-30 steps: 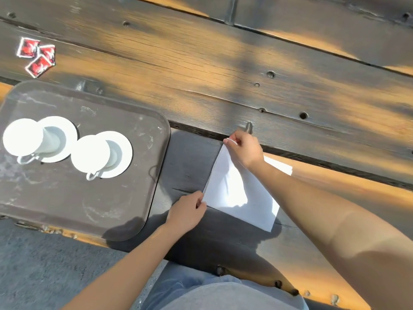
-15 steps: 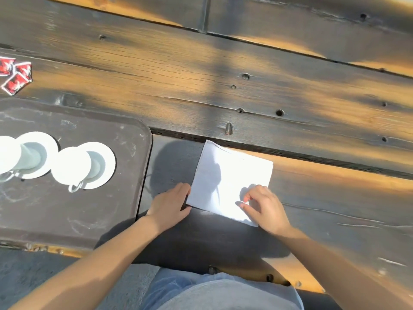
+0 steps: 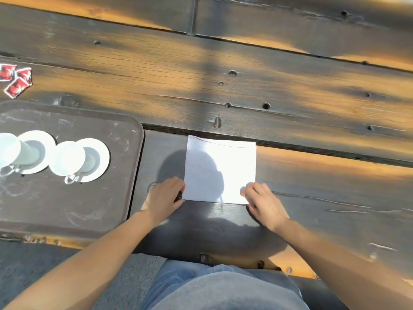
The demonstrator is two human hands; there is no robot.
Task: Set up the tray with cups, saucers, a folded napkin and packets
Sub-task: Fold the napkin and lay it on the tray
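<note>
A white napkin (image 3: 220, 168) lies flat and square on the dark wooden table, folded. My left hand (image 3: 164, 199) pinches its near left corner and my right hand (image 3: 261, 200) presses its near right corner. To the left sits a dark brown tray (image 3: 89, 211) holding two white cups, one (image 3: 67, 158) on a saucer (image 3: 98, 153) and the other (image 3: 7, 149) on a saucer (image 3: 42, 139) at the frame's left edge. Three red packets (image 3: 16, 80) lie on the table beyond the tray.
The weathered plank table (image 3: 245, 86) stretches far and right, with a gap between boards just beyond the napkin. The near table edge runs below my hands, with grey ground at lower left and my lap in jeans at the bottom centre.
My right hand brought the far edge of the napkin down toward me, folding it over. The napkin now lies straight and square, with both hands at its near corners.
</note>
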